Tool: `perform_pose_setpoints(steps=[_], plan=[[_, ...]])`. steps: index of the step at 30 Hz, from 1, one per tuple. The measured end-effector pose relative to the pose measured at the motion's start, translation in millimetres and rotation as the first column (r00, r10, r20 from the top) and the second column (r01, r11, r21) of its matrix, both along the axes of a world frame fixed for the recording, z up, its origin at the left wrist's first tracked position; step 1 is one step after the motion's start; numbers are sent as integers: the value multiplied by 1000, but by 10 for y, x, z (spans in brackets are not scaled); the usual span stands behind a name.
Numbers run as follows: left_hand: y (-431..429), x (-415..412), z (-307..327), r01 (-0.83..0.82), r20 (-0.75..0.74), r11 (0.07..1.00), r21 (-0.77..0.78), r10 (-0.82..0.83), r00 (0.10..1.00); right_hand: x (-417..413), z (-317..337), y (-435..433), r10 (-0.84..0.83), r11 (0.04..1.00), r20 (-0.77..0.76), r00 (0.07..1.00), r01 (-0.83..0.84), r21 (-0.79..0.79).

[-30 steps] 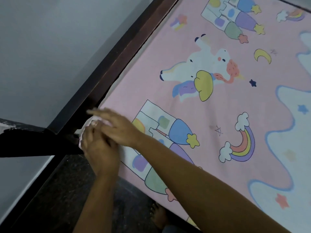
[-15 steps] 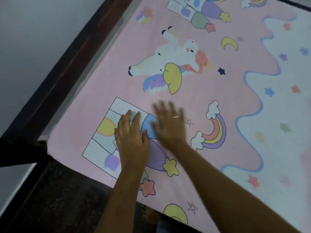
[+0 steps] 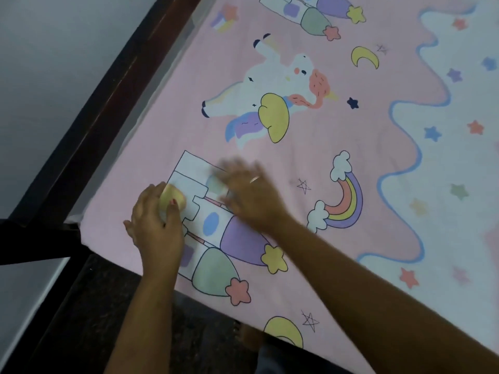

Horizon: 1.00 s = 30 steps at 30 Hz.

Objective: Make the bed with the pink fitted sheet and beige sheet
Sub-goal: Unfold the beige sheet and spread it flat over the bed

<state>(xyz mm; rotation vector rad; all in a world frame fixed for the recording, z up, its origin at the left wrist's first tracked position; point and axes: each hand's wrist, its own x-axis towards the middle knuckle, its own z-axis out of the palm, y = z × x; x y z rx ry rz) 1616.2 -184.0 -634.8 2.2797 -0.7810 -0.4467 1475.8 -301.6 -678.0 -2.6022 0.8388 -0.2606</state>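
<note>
View: head camera, looking down.
Risk: pink fitted sheet [image 3: 310, 157] is lying smooth up to the bed frame [image 3: 108, 112]; in my judgement a hard push away from its near left corner could be pulling that corner loose.
Left hand [image 3: 156, 228]: pressing flat by that corner, fingers spread, gripping nothing.
Right hand [image 3: 253, 198]: lying flat just beside, not touching it, blurred.
Beige sheet: not showing.

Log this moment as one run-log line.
pink fitted sheet: spread flat | left hand: flat near corner | right hand: flat on castle print, blurred | beige sheet: not visible
</note>
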Motion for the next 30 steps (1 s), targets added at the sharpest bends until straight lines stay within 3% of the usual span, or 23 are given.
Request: perform_pose_setpoints(steps=[2, 4, 7, 9, 11, 13, 15, 16, 19, 22, 25, 28, 30], plan=[[84, 46, -79, 6, 24, 999, 42, -7, 1000, -187, -166, -374, -372, 928, -159, 914, 371, -37], [151, 45, -148, 6, 30, 996, 88, -9, 1000, -123, -309, -242, -501, 859, -291, 815, 508, -56], [175, -4, -160, 13, 23, 993, 114, -16, 1000, 289, -257, 262, -341, 940, -203, 918, 334, -70], [141, -49, -108, 20, 10, 992, 125, -21, 1000, 534, -194, 700, -101, 995, -131, 986, 104, 10], [96, -88, -19, 33, 6, 991, 129, -34, 999, 645, 25, 967, 150, 981, -75, 986, -139, 135], [49, -102, 84, 69, 6, 991, 113, -70, 998, 629, 150, 989, 246, 916, 122, 961, -272, 295], [14, -87, 153, 113, 7, 991, 77, -114, 993, 448, 139, 818, 138, 943, 249, 959, -204, 264], [10, -81, 168, 132, 9, 989, 61, -133, 991, 292, 95, 659, 47, 964, 240, 970, -107, 245], [-7, -106, 122, 186, 15, 982, 35, -187, 982, -500, -85, -14, -316, 943, 24, 948, 312, 119], [-40, -262, -10, 273, 22, 959, 75, -275, 961, -1326, -219, -463, -504, 858, -250, 827, 512, -39], [-90, -528, -122, 349, 48, 924, 155, -360, 932, -1360, -383, -227, -528, 846, -315, 789, 520, -118], [-134, -776, -157, 432, 82, 875, 216, -457, 885, -887, -353, 426, -352, 935, -196, 915, 337, -105], [-160, -867, -134, 470, 96, 846, 252, -505, 858, -561, -238, 842, -166, 985, -93, 982, 170, 29]])
